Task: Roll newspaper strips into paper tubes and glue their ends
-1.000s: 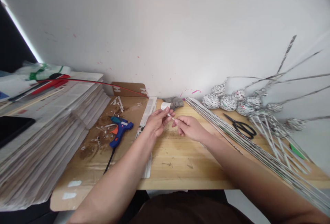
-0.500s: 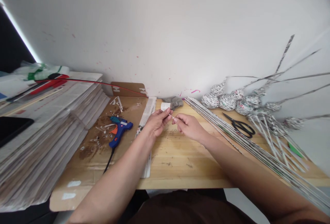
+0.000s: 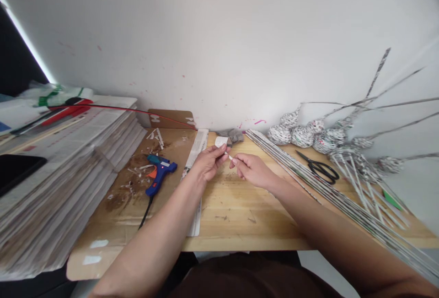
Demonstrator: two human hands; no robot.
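My left hand (image 3: 210, 161) is closed, its thumb and fingers pinching a narrow strip of white paper (image 3: 230, 155) that looks rolled at its end. Facing it, my right hand (image 3: 250, 168) pinches the tip of that same strip between thumb and fingertips. Just beyond my left fingers shows a curved piece of printed white paper (image 3: 221, 140); whether it joins the strip is hidden by the hand. Behind it, near the wall, lies a crumpled grey cloth (image 3: 235, 136).
Left, a blue glue gun (image 3: 159, 178) rests on stained cardboard (image 3: 118, 215), beside a tall newspaper stack (image 3: 85, 165) and flat paper strips (image 3: 196, 149). Right are long paper rods (image 3: 302, 174), black scissors (image 3: 320, 170) and several woven paper gourd shapes (image 3: 279, 134) with long stems.
The curved white paper has shifted slightly to the right and turned a little. More of the strip shows between my fingertips. Both hands otherwise stay almost in place.
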